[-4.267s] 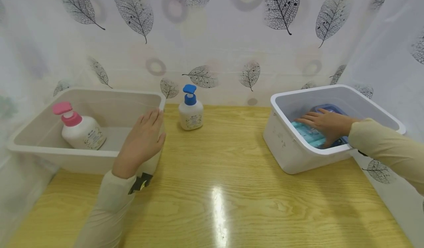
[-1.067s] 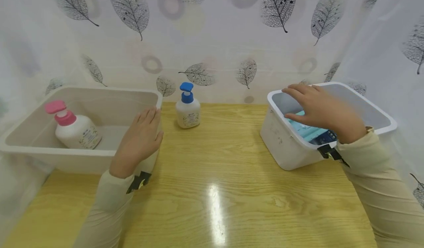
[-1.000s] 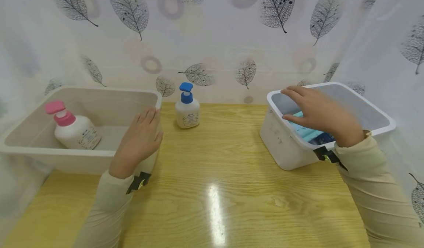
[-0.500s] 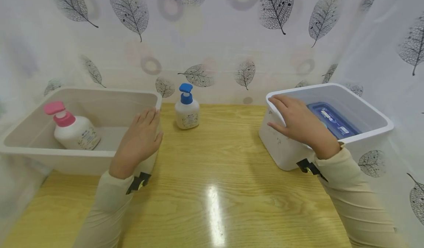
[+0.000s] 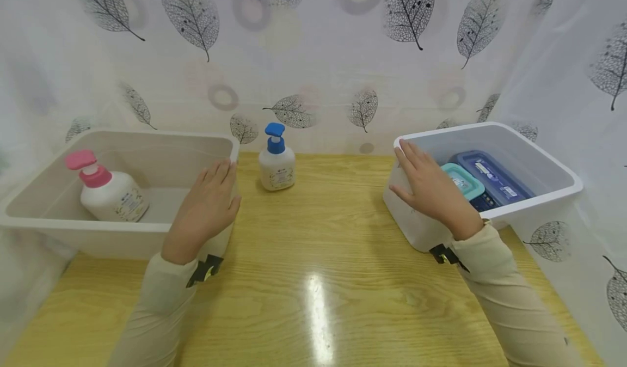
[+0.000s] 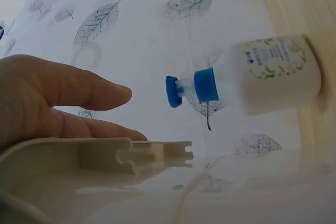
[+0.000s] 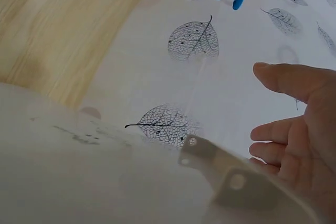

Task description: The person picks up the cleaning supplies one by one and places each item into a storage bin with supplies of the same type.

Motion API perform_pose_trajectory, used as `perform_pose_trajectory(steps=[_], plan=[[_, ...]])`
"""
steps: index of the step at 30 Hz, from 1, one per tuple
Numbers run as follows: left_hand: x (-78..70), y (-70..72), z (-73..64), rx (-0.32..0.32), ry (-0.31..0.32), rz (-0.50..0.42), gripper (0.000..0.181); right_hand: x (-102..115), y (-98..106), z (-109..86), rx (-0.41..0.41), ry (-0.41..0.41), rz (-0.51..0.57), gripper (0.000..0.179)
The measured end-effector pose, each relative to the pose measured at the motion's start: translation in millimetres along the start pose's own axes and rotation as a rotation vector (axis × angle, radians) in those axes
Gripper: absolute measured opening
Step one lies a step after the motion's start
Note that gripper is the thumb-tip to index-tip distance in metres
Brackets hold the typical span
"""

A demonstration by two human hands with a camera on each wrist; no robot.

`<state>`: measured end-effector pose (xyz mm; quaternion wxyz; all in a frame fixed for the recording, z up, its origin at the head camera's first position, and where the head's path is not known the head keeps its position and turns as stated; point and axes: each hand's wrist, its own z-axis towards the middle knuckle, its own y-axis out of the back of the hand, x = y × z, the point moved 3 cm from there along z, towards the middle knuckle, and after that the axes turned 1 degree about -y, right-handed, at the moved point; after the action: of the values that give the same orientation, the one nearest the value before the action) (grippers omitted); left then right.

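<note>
My left hand [image 5: 203, 209] rests with straight fingers on the right rim of the left plastic bin [image 5: 161, 138]. Inside that bin a white bottle with a pink pump [image 5: 115, 193] leans against the wall. My right hand [image 5: 431, 187] lies with extended fingers over the left rim of the right bin [image 5: 539, 154]. In it are a container with a dark blue lid [image 5: 495, 176] and a smaller one with a teal lid [image 5: 462, 182], partly hidden by the hand. Between the bins a white bottle with a blue pump [image 5: 277, 165] stands upright, apart from both hands.
Both bins stand on a wooden table [image 5: 303, 247]. Behind and beside it hangs a white curtain [image 5: 313, 56] with leaf prints. The blue-pump bottle stands near the table's back edge, closer to the left bin.
My right hand has come up out of the right bin and moved left onto its rim, uncovering the lidded containers. My left hand has stayed on the left bin's rim.
</note>
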<state>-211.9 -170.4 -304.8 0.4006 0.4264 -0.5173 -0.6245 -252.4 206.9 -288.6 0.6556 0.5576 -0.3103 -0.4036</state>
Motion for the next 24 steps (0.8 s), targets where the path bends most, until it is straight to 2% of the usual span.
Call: perform_pose_trajectory(steps=[11,24], plan=[[1.0,-0.6,0.4,0.001,0.010,-0.005,0.062,-9,-7,-7.9,0.073,-0.036,0.023,0.078],[-1.4,1.2,-0.9,0.006,0.011,-0.012,0.061,-15,-14,-9.9,0.132,-0.002,0.080,0.087]])
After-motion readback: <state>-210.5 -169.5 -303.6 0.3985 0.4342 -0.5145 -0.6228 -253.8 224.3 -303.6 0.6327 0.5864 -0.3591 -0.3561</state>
